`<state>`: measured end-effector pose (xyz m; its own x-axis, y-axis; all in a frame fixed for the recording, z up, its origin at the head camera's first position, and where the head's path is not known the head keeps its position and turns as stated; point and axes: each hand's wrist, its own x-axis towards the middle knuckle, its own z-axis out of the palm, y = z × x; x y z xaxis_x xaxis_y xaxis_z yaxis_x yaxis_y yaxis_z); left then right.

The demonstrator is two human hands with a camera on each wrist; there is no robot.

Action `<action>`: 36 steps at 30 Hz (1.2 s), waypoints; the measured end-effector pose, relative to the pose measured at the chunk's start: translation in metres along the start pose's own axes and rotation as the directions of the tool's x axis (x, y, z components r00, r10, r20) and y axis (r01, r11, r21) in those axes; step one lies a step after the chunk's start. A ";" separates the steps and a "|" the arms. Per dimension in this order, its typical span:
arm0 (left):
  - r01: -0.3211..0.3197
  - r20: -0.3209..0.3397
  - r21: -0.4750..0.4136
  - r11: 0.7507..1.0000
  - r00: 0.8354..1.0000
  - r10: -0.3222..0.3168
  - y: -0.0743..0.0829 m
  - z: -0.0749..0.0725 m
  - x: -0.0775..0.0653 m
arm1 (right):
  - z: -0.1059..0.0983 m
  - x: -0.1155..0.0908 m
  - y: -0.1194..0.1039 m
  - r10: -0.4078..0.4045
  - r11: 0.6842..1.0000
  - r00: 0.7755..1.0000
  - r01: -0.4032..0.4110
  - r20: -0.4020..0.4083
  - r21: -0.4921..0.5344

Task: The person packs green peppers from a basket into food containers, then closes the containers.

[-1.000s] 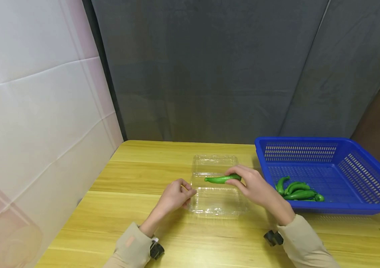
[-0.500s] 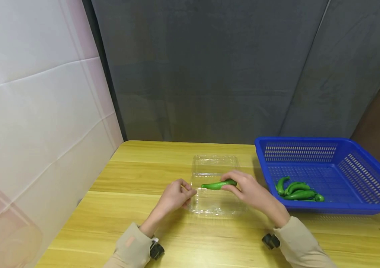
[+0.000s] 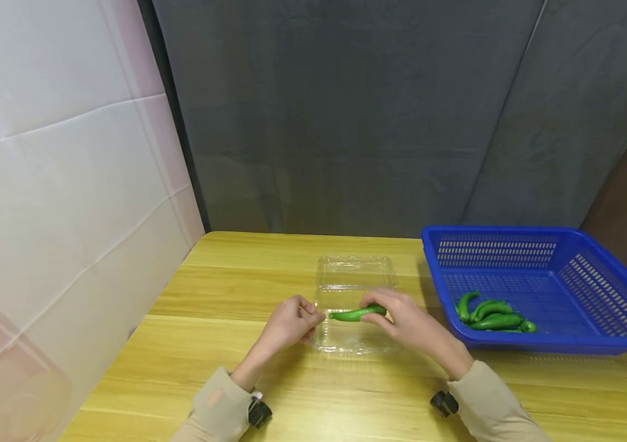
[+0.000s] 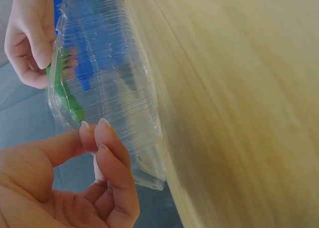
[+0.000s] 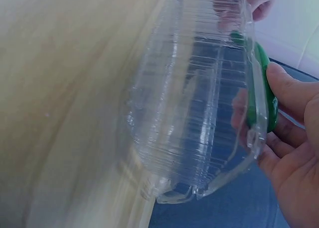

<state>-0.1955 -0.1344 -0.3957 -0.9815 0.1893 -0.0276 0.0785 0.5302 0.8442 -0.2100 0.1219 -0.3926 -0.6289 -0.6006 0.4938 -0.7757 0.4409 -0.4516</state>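
A clear plastic clamshell box (image 3: 356, 344) lies on the table with its lid (image 3: 355, 267) folded back toward the far side. My left hand (image 3: 289, 322) pinches the box's left rim; in the left wrist view, thumb and fingertips meet at the wall. Between thumb and fingers my right hand (image 3: 408, 322) holds a green pepper (image 3: 350, 315) sideways at box-rim height, its narrow end pointing left. From the right wrist, the pepper (image 5: 270, 96) shows just over the rim, partly behind clear plastic.
On the right stands a blue perforated basket (image 3: 567, 304), with several green peppers (image 3: 495, 321) heaped in its near left corner. A grey curtain (image 3: 324, 123) closes off the back and a pale cloth (image 3: 70, 184) the left of the wooden table (image 3: 225, 288).
The right hand has moved left and nearer, bringing the pepper lower over the box. My left hand keeps its place at the rim, and the basket's peppers are unchanged.
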 end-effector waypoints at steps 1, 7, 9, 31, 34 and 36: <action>-0.001 0.001 -0.001 1.000 1.000 0.001 0.000 0.000 0.000 | 0.001 0.000 0.000 0.003 1.000 1.000 -0.003 0.005 0.002; -0.005 0.002 0.004 1.000 1.000 0.005 0.000 0.000 0.000 | 0.004 -0.001 0.000 0.016 1.000 0.999 -0.017 0.033 0.024; -0.005 0.003 0.007 1.000 1.000 0.005 0.000 0.000 0.000 | 0.005 -0.002 0.000 0.025 0.999 0.999 -0.026 0.046 0.030; 0.023 0.003 -0.003 1.000 1.000 -0.023 0.002 0.000 0.000 | 0.015 -0.003 -0.002 0.111 0.992 0.985 -0.118 0.134 0.042; 0.027 0.002 0.003 1.000 1.000 -0.027 0.002 0.000 0.000 | 0.017 -0.004 -0.001 0.118 0.991 0.982 -0.125 0.145 0.041; 0.030 0.001 0.005 1.000 1.000 -0.030 0.001 0.000 0.000 | 0.019 -0.005 0.000 0.119 0.991 0.982 -0.126 0.150 0.037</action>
<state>-0.1956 -0.1332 -0.3947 -0.9833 0.1737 -0.0533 0.0498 0.5398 0.8403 -0.2061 0.1121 -0.4092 -0.7016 -0.6369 0.3196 -0.6878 0.4881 -0.5373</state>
